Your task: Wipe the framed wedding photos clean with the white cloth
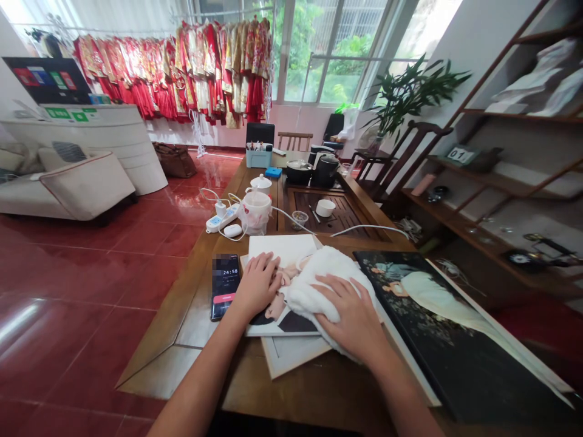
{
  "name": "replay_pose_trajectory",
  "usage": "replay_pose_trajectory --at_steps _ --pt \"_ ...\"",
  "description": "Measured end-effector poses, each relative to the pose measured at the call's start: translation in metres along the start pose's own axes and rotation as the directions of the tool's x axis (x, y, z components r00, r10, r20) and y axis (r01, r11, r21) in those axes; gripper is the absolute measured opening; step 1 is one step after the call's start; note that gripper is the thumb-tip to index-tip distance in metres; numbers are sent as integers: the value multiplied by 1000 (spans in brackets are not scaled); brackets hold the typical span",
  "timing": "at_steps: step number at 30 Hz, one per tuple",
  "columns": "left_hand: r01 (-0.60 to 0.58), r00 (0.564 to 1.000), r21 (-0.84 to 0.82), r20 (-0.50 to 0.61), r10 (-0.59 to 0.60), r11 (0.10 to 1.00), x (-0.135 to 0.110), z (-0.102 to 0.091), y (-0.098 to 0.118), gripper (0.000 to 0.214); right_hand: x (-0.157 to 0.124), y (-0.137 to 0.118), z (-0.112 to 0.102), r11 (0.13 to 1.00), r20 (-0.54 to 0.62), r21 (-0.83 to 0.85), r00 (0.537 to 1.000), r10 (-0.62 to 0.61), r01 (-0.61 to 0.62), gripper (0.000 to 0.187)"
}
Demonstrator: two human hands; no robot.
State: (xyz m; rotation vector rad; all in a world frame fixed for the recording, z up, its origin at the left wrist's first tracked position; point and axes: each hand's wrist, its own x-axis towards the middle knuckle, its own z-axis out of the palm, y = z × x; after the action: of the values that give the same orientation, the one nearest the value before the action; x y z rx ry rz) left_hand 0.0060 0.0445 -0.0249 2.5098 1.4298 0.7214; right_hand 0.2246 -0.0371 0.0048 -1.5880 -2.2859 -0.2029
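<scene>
A photo board (285, 323) with a printed portrait lies flat near the front of the wooden table. On its left part rests my left hand (262, 280), fingers stretched out flat and holding nothing. My right hand (348, 312) is over a bunched white towel (334, 264), its fingers curved round the cloth and pressing it onto the board. The towel covers the right part of the print. Under the board, a white-edged panel (291, 357) sticks out toward me. Just left of my left hand lies a phone (225, 282) with its screen lit.
A large dark photo panel (455, 340) leans along the table's right side. Beyond the board stand a wrapped cup (256, 212), a power strip (221, 218), a white bowl (325, 208) and black kettles (325, 170). A white cable (368, 228) crosses the table (182, 340).
</scene>
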Motion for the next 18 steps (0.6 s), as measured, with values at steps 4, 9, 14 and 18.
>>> replay_pose_trajectory --at_steps 4,9,14,18 --pt "-13 1000 4 -14 13 1000 0 0 0 35 26 11 7 1000 -16 -25 1000 3 -4 39" --pt "-7 1000 14 -6 7 1000 0 -1 0 35 33 12 12 1000 -43 -1 999 21 -22 37" --pt "9 1000 15 3 -9 1000 0 -1 1 35 8 1 5 999 -10 39 1000 2 -1 38" --pt "8 1000 18 8 -8 1000 0 0 0 36 -14 -5 -1 999 -3 46 1000 -21 21 39"
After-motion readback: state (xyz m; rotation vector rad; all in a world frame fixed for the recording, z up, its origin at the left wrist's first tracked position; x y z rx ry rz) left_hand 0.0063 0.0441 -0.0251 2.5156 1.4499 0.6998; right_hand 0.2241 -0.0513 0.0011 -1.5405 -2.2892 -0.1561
